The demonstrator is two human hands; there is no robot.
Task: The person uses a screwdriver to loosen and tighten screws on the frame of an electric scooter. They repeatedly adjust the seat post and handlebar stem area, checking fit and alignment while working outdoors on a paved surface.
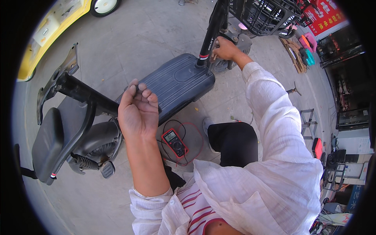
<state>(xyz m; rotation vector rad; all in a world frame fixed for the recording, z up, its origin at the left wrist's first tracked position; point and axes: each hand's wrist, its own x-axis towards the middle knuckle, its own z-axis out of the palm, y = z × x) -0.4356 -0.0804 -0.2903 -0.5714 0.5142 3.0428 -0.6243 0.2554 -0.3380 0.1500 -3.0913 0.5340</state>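
My left hand point(137, 109) is palm up over the side of a black electric scooter's ridged deck point(174, 84), fingers loosely curled, with nothing clearly visible in them. My right hand point(224, 50) reaches beside the black steering column point(207, 47), fingers bent at something I cannot make out near the front wheel point(241, 47). A red-rimmed multimeter point(174, 141) lies on the ground below the deck, with red and black leads around it. The scooter's padded seat point(47, 139) is at the left.
A yellow vehicle point(43, 39) stands at upper left. A wire basket point(266, 15) sits on the scooter's front. Cardboard point(293, 55), a pink container point(307, 41), a metal stand point(307, 121) and a shopfront point(348, 78) line the right side. My bent leg point(233, 141) is beside the multimeter.
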